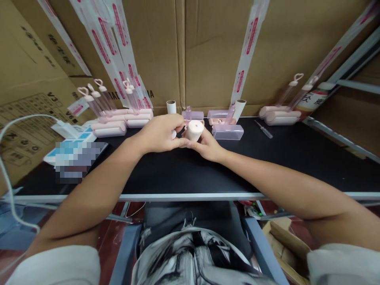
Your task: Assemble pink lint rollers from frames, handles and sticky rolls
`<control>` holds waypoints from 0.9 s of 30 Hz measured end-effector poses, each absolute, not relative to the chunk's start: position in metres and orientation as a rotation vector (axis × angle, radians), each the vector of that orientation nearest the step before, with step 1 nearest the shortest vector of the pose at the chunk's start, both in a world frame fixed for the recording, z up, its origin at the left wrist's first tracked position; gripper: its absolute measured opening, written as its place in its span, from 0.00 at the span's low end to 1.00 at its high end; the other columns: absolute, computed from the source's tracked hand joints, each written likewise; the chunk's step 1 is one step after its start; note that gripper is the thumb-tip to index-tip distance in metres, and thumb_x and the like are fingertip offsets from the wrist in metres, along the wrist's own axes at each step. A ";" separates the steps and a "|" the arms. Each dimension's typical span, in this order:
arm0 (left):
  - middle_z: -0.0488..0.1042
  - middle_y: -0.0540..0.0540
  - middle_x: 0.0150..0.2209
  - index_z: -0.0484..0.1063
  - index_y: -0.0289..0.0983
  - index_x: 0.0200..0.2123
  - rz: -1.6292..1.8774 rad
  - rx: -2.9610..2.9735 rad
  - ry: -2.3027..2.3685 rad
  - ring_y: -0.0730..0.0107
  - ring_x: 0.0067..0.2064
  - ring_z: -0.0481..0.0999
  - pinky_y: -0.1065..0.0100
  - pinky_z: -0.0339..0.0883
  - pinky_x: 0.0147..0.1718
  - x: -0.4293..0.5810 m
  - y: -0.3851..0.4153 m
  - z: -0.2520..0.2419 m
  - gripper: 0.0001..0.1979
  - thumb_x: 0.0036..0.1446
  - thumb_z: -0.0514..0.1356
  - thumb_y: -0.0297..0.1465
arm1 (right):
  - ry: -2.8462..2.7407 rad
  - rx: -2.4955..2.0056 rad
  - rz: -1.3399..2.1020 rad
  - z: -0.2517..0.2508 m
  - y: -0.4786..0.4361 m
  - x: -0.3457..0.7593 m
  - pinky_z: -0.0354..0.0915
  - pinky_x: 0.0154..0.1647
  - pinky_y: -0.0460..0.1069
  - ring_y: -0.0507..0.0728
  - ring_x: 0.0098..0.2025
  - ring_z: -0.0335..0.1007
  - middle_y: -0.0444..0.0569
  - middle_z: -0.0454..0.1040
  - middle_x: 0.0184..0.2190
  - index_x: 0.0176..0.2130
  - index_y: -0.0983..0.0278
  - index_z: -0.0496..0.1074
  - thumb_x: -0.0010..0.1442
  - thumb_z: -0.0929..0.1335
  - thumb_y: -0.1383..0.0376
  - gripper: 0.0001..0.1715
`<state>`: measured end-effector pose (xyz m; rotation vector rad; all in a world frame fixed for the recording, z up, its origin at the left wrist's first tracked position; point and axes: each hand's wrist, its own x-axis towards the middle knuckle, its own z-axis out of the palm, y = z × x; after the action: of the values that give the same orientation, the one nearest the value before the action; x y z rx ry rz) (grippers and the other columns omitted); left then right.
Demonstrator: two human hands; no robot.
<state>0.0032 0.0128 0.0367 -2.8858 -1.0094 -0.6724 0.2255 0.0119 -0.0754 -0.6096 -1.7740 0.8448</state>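
Note:
Above the middle of the black table, my two hands meet at a pale pink cylindrical piece (196, 128), its round end with a small central hole tilted up toward me. My right hand (209, 146) grips it from the right, the thumb along its lower side. My left hand (158, 132) is closed beside it, and a small pale pink part (174, 135) shows between its thumb and curled fingers. Whether that part joins the cylinder is hidden. Just behind are clear lilac plastic covers (228, 132) and pink open housings (221, 122).
Pink cylinder units with heart-topped rods stand at left (111, 128) and right (283, 118). White tubes (171, 107) stand behind my hands. A small screwdriver (264, 130) lies right. A white power strip (71, 144) with a cable is at left. Cardboard (213, 51) walls the back.

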 end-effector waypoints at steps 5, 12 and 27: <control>0.76 0.47 0.28 0.69 0.38 0.27 -0.270 -2.801 -1.078 0.66 0.30 0.72 0.62 0.49 0.31 0.008 -0.003 0.036 0.21 0.66 0.63 0.47 | -1.688 -0.711 0.949 -0.074 0.015 0.236 0.73 0.59 0.60 0.63 0.53 0.77 0.51 0.80 0.51 0.56 0.56 0.69 0.61 0.78 0.38 0.38; 0.87 0.33 0.44 0.85 0.34 0.44 0.254 -2.545 -1.302 0.41 0.47 0.87 0.58 0.63 0.37 0.029 -0.018 0.023 0.21 0.71 0.57 0.44 | -1.724 -1.011 0.778 -0.071 0.020 0.251 0.72 0.55 0.59 0.64 0.50 0.79 0.56 0.82 0.55 0.52 0.62 0.73 0.58 0.79 0.44 0.33; 0.85 0.44 0.52 0.76 0.40 0.68 -0.555 -3.126 -1.303 0.62 0.43 0.82 0.65 0.71 0.44 -0.009 0.043 -0.002 0.34 0.59 0.70 0.40 | -2.134 -1.106 0.653 -0.059 0.016 0.265 0.68 0.71 0.64 0.69 0.61 0.82 0.54 0.85 0.62 0.66 0.63 0.81 0.62 0.77 0.63 0.35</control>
<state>-0.0093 0.0432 -0.0017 -3.1257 -1.3030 -0.5548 0.2651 0.0157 -0.0588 -1.1063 -2.1343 0.6535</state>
